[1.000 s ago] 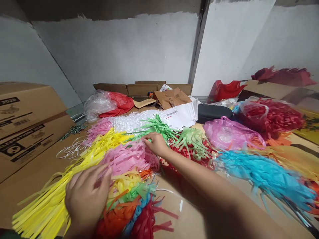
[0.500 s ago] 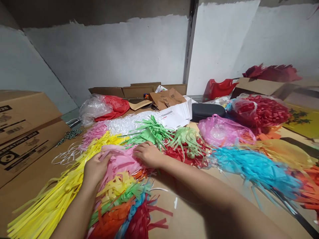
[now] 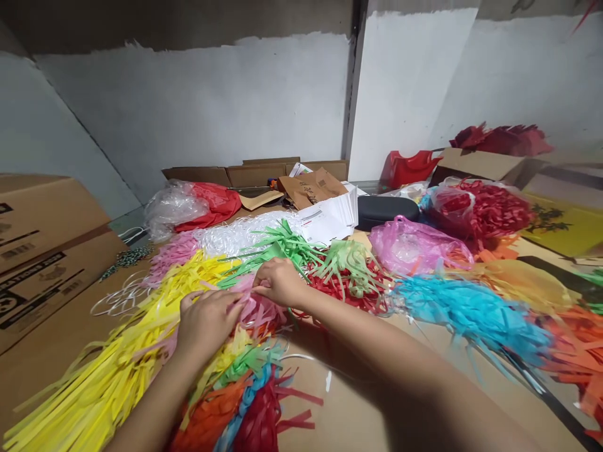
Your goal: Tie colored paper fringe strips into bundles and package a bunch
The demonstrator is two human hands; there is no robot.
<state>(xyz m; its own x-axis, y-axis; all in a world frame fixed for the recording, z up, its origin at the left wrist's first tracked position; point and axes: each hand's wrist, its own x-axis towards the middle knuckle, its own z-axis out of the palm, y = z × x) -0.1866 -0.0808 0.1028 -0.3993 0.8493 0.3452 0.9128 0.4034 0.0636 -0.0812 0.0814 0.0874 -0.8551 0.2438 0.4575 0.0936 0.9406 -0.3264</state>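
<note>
"What's changed over there?"

"The left hand (image 3: 207, 321) has come in beside the right hand (image 3: 281, 284). Half a second ago a broad stretch of pink paper fringe (image 3: 264, 309) lay spread between them; now only a narrow bunch shows."

"Are they gripping it?"

"Looks so. The right pinches it between thumb and finger, the left has its fingers bent around it, and loose pink strips poke out by the left wrist."

"Where's it sitting?"

"Mid-table, right of the long, flat-cut yellow fringe (image 3: 89, 383) and on the near side of the spiky green fringe (image 3: 287, 245). Nearer still there's crumpled orange paper (image 3: 211, 408) and a twisted blue strand (image 3: 245, 411)."

"And that shiny tangle at the far side?"

"White string (image 3: 245, 232), thin and loopy. The pink plastic bag (image 3: 414, 245) to the right is filmy and wrinkled."
</note>
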